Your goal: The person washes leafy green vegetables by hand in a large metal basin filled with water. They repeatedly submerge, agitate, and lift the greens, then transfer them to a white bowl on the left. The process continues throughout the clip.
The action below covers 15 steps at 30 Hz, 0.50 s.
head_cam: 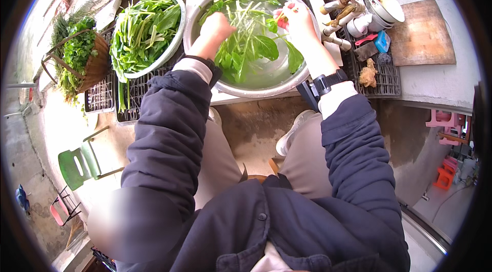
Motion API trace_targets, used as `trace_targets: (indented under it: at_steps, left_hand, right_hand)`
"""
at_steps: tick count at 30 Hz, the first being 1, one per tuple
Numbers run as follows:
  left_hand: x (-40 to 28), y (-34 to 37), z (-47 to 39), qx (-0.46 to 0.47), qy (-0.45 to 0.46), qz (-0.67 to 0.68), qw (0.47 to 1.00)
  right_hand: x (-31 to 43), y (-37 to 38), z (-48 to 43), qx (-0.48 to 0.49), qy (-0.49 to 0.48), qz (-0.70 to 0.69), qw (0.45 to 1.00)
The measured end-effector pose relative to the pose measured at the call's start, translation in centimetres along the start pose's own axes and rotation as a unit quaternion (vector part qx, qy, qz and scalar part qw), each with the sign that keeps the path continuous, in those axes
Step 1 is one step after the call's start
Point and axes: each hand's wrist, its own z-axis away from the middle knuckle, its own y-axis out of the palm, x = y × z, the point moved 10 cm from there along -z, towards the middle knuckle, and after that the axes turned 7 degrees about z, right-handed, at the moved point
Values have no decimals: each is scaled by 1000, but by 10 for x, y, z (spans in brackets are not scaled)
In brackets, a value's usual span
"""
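A wide metal basin (265, 92) of water stands before me, with leafy green vegetables (240, 56) floating in it. My left hand (217, 30) is over the basin's left side, its fingers curled above the stems; whether it grips any is hidden. My right hand (293, 16), at the basin's right side, pinches a thin stem with green leaves between its fingers. To the left, a round pale basin (180, 43) is heaped with cut leafy greens (148, 31), some hanging over its front edge.
Far left is a wicker basket (98, 60) of herbs on a black plastic crate (100, 97). At right are a tap with pipes (332, 33), stacked bowls (388, 3), a blue box (382, 42), a ginger root (368, 74) and a wooden board (423, 33). A green chair (78, 166) stands lower left.
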Motion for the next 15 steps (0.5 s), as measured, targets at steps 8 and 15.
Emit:
trace_targets:
  at_steps: [8, 15]
  left_hand:
    - [-36, 9, 24, 182, -23, 380, 906]
    - [-64, 4, 48, 241, 1, 400, 884]
  right_hand:
    - [-33, -1, -4, 46, 118, -37, 991]
    - [3, 17, 5, 92, 1, 13, 996]
